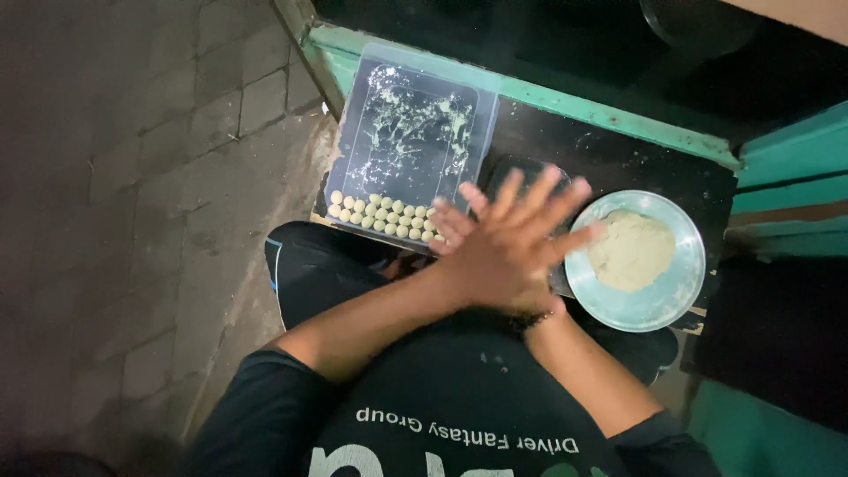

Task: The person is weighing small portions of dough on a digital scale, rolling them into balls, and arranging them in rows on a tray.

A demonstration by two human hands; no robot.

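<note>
Head view: the person's 2 hands are pressed palm to palm and crossed. The left hand lies on top with fingers spread wide and pointing up and right; the right hand sits beneath it, only its fingertips showing at the upper left. Whatever may lie between the palms is hidden, so I cannot tell if they hold anything (the fingers themselves are stretched out flat, not curled).

Just beside the hands on the right stands a round metal bowl with a lump of pale dough in it. On the left a clear plastic tray, smeared with flour, holds about 2 rows of small dough balls along its near edge, close to the right fingertips. Both rest on a dark tabletop with a green rim.
</note>
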